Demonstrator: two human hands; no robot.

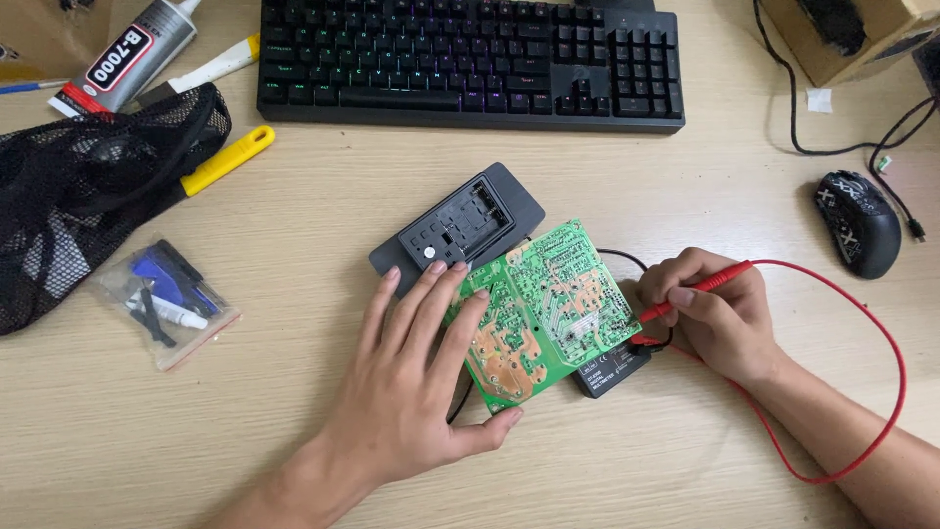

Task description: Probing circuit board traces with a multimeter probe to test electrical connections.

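My left hand [416, 367] spread flat, pressing the green printed circuit board [539, 309] at frame centre, my right hand [710, 313] pinching the red multimeter probe [700, 289], small black multimeter [612, 370] under the board's lower right edge

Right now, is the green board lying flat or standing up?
Lying flat. The green board rests face-up on the table, with the left hand pressed on it.
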